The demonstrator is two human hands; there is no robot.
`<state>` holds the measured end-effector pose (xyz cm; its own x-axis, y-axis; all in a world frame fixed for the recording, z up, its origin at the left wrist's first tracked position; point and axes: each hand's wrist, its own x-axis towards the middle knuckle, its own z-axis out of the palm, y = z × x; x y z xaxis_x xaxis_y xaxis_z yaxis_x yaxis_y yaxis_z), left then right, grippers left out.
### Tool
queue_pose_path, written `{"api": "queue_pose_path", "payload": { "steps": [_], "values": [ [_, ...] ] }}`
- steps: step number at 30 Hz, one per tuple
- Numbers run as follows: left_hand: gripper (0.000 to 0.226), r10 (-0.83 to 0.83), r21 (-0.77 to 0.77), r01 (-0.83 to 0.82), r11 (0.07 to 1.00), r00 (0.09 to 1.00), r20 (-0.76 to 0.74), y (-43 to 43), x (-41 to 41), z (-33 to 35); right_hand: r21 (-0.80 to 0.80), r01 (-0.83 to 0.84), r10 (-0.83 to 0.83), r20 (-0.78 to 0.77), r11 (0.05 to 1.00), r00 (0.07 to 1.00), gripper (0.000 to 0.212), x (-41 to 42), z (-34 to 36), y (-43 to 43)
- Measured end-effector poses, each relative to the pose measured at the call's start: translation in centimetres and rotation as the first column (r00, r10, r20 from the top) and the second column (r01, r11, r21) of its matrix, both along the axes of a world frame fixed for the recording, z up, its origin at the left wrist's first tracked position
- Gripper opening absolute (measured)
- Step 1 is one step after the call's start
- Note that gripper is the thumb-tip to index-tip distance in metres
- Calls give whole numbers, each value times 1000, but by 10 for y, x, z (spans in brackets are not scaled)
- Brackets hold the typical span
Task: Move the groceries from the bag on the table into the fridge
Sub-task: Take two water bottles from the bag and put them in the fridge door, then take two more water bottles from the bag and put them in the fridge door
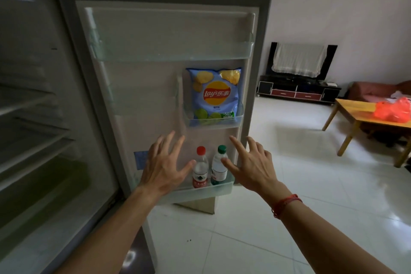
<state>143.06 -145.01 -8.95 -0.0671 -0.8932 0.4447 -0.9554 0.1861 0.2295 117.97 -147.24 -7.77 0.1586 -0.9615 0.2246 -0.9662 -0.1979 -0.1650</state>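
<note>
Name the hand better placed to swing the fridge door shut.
Right, probably. The right hand is open beside the free edge of the fridge door, fingertips almost on it; the left hand is spread nearer the hinge side, where a push has less leverage.

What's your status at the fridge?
Left hand, right hand open, flanking red-capped bottle, green-capped bottle, bottom door shelf. Chip bag shelved above. Red bag on table. Nothing blocking.

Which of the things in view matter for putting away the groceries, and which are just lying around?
Part of the job: fridge door, chips bag, red-capped bottle, green-capped bottle, red bag, wooden table.
Just there: TV stand, covered TV, sofa.
</note>
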Motion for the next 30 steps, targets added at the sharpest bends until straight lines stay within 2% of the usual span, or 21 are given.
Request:
{"api": "queue_pose_path", "payload": {
  "steps": [3, 8, 14, 19, 23, 27, 30],
  "values": [
    [85, -42, 14, 42, 999, 999, -13, -5, -9, 3, -15, 22, -22, -8, 1000, 1000, 81, -13, 3, 4],
    [80, -141, -47, 140, 989, 990, -8, -18, -36, 6, -47, 94, -95, -23, 994, 995, 92, -42, 8, 12],
    [86, -298, -38, 298, 954, 954, 17, -23, -73, 15, -92, 240, -243, -28, 966, 970, 76, -71, 17, 38],
    [85, -442, -46, 444, 895, 896, 49, -24, -103, 14, -103, 404, -409, -22, 909, 912, 75, -86, 25, 79],
    [85, -570, -35, 570, 821, 821, 21, -16, -135, 18, -102, 528, -533, -21, 843, 846, 88, -101, 28, 119],
    [82, -679, -68, 682, 728, 731, 65, 1, -173, 22, -92, 631, -637, -44, 770, 770, 79, -120, 33, 166],
    [79, -742, -100, 743, 661, 668, 61, 18, -202, 28, -100, 697, -703, -49, 710, 710, 81, -137, 36, 203]
  ]
}}
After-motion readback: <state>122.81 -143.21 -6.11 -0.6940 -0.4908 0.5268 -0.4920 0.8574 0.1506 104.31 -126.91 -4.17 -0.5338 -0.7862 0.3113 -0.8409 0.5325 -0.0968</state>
